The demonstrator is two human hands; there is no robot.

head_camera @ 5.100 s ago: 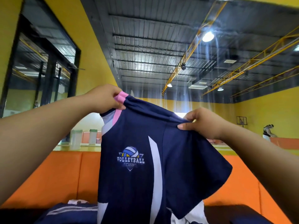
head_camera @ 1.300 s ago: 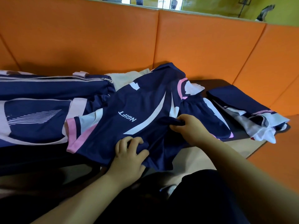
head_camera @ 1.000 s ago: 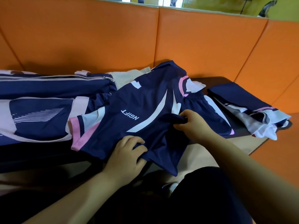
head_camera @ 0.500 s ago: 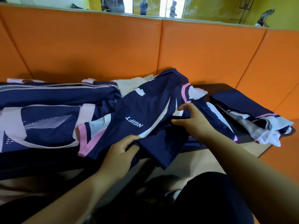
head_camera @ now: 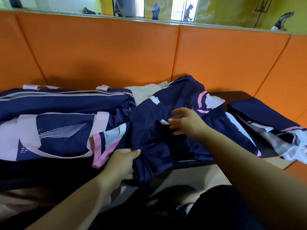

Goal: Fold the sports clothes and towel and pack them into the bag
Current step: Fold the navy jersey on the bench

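Observation:
A navy sports jersey (head_camera: 154, 138) with pink and white trim lies spread on the bench, partly folded over itself. My left hand (head_camera: 121, 166) grips its lower hem near the pink-edged sleeve. My right hand (head_camera: 186, 122) hovers over the middle of the jersey with fingers spread, its fingertips by a small white label. The navy and pale pink sports bag (head_camera: 58, 122) lies to the left, its zip at the top. A cream towel (head_camera: 146, 92) shows behind the jersey. Another folded navy and white garment (head_camera: 269, 127) lies at the right.
Orange padded backrests (head_camera: 116, 55) rise behind the bench and continue along the right side. The bench's dark front edge (head_camera: 191, 163) runs below the jersey. My dark-clothed knee (head_camera: 224, 209) is at the bottom right. People stand far off beyond the backrest.
A fold of the jersey has been laid over toward the left, hiding the printed lettering. My right hand has let go of the fabric and opened. My left hand still grips the hem.

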